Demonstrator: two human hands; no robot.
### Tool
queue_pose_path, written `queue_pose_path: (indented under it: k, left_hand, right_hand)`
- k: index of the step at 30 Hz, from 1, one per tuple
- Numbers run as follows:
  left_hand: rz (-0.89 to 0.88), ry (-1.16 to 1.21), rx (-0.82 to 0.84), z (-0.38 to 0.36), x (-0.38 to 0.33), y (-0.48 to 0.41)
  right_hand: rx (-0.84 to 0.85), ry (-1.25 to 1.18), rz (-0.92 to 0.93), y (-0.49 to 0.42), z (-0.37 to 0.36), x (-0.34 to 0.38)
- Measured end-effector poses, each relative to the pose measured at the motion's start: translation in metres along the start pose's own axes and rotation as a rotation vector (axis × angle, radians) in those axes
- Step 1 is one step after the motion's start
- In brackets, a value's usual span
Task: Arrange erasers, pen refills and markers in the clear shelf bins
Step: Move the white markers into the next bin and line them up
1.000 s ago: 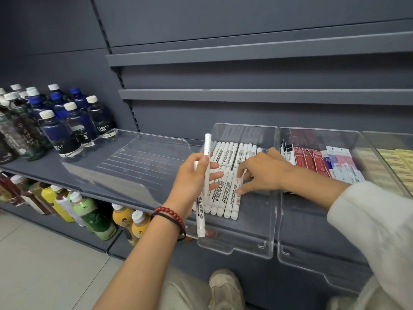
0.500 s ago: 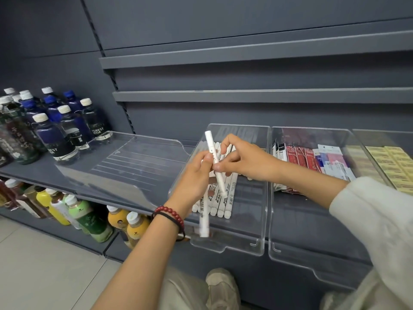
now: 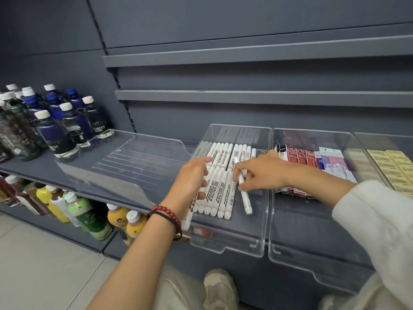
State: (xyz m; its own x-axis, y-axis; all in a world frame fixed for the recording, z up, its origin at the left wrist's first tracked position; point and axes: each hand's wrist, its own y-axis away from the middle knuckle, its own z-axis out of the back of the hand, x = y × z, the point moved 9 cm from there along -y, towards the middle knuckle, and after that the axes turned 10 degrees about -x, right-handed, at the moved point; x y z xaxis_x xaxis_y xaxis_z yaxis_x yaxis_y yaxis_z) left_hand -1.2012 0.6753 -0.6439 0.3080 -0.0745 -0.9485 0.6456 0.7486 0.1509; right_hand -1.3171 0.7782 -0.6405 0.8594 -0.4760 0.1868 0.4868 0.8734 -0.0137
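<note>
Well, the marker bin is filling up nicely: a back row of white markers lies side by side towards the rear, and a front row sits just ahead of it. The right hand pinches one marker between thumb and fingertips. It holds the marker slanted at the right end of that front row, near the last neighbour but not yet squared up. The left hand curls round a spare marker, whose end pokes out below the wrist, so at least one more waits its turn.

Next door, red packets lean loosely in the neighbouring bin and look in need of tidying. Yellow packs lie in ranks at the far right. Over on the other side, the left bin sits beside water bottles. Nothing blocks the open strip, though the bin's right wall stands close by.
</note>
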Motion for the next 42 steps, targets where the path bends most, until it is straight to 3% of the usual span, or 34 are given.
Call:
queue_pose_path:
  k: [3, 7, 11, 29, 32, 37, 39, 42]
  left_hand:
    - [-0.102, -0.010, 0.040, -0.005, -0.007, 0.002]
    - [-0.079, 0.161, 0.057, -0.005, -0.006, 0.001]
    - [-0.071, 0.157, 0.034, -0.002, -0.004, -0.004]
    - [-0.177, 0.098, -0.030, 0.006, -0.007, -0.008]
    - [-0.190, 0.114, -0.064, 0.006, -0.012, -0.005]
    - [-0.258, 0.151, -0.118, 0.002, -0.026, 0.000]
    - [-0.271, 0.180, -0.124, -0.001, -0.031, 0.001]
    - [-0.302, 0.207, -0.147, -0.006, -0.039, 0.004]
  right_hand:
    - [0.056, 0.062, -0.031, -0.003, -0.011, -0.001]
    - [0.141, 0.122, -0.073, -0.006, -0.019, -0.002]
    - [0.224, 0.217, -0.066, -0.005, -0.024, 0.000]
    - [0.194, 0.250, -0.072, -0.005, -0.022, 0.001]
    - [0.096, 0.148, -0.083, -0.008, -0.005, 0.001]
    - [-0.351, -0.179, -0.093, -0.009, 0.053, -0.005]
    - [-0.394, -0.344, -0.077, -0.004, 0.061, -0.005]
    - [-0.325, -0.537, -0.040, 0.006, 0.054, 0.004]
